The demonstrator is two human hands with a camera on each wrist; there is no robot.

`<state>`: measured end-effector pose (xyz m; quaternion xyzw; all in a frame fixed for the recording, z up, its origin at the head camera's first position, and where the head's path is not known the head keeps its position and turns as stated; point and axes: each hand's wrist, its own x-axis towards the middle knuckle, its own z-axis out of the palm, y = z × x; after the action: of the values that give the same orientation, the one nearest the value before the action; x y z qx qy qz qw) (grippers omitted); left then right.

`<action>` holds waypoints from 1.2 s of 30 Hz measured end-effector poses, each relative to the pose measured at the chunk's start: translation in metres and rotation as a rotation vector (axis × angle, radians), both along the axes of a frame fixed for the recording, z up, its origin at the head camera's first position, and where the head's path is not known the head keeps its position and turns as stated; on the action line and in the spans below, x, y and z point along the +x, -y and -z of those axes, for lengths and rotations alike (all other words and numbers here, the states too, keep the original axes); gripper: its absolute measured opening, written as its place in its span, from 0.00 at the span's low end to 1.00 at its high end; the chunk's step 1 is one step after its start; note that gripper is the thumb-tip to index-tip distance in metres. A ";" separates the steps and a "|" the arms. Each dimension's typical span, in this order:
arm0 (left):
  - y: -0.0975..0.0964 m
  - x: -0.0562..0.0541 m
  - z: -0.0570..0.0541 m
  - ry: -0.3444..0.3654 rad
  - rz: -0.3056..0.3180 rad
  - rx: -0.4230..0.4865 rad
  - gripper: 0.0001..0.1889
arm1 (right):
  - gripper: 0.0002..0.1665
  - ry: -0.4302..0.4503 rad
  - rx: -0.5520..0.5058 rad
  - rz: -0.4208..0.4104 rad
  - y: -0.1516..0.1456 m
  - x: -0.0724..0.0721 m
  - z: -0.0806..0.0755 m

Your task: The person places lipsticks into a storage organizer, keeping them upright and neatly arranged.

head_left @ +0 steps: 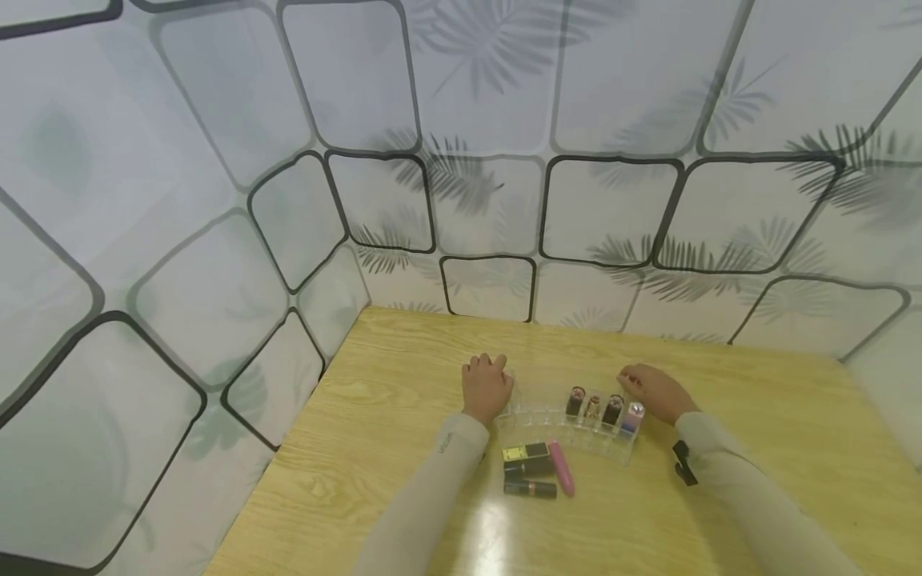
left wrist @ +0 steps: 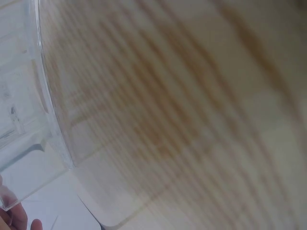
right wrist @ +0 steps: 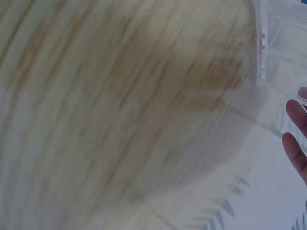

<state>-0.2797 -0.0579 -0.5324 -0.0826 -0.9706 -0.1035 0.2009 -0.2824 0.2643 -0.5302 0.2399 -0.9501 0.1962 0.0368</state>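
A clear plastic lipstick organizer [head_left: 569,436] with rows of compartments stands on the table. My left hand [head_left: 487,390] grips its left end; in the left wrist view some fingertips [left wrist: 19,215] show at the clear plastic corner. At the opposite end my right hand [head_left: 657,392] holds the back right corner, with fingers [right wrist: 295,151] seen beside the clear wall in the right wrist view. Several lipsticks stand upright in the right-hand compartments, among them a dark one [head_left: 612,410] and a purple-and-pink one [head_left: 633,418]. The left compartments hold nothing visible.
In front of the organizer lie a gold-and-black lipstick [head_left: 526,453], a black tube [head_left: 528,468], a dark tube with a copper band [head_left: 530,489] and a pink tube [head_left: 561,468]. The wooden table [head_left: 346,496] meets patterned curtains [head_left: 490,288] behind and at left.
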 end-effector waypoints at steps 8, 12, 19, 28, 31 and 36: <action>0.001 -0.002 -0.001 0.048 0.006 0.001 0.15 | 0.09 -0.436 0.313 -0.236 0.003 0.002 -0.006; 0.003 -0.003 -0.006 0.072 -0.002 -0.006 0.15 | 0.13 -0.337 0.316 -0.158 0.007 0.000 -0.008; 0.005 -0.004 -0.012 0.112 -0.001 -0.036 0.14 | 0.14 -0.300 0.327 -0.107 0.011 0.000 -0.012; 0.008 0.003 -0.017 0.110 0.040 0.053 0.11 | 0.10 -0.258 0.276 -0.091 0.012 -0.003 -0.004; 0.007 0.009 -0.020 0.046 0.090 0.039 0.12 | 0.08 -0.260 0.272 -0.089 0.012 -0.001 -0.003; 0.006 0.026 -0.025 -0.033 0.184 0.031 0.12 | 0.07 -0.286 0.248 -0.096 0.009 0.006 -0.002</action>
<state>-0.2541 -0.0638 -0.5075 -0.1698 -0.9537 -0.1352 0.2080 -0.2768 0.2554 -0.5279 0.3130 -0.9395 0.0429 0.1321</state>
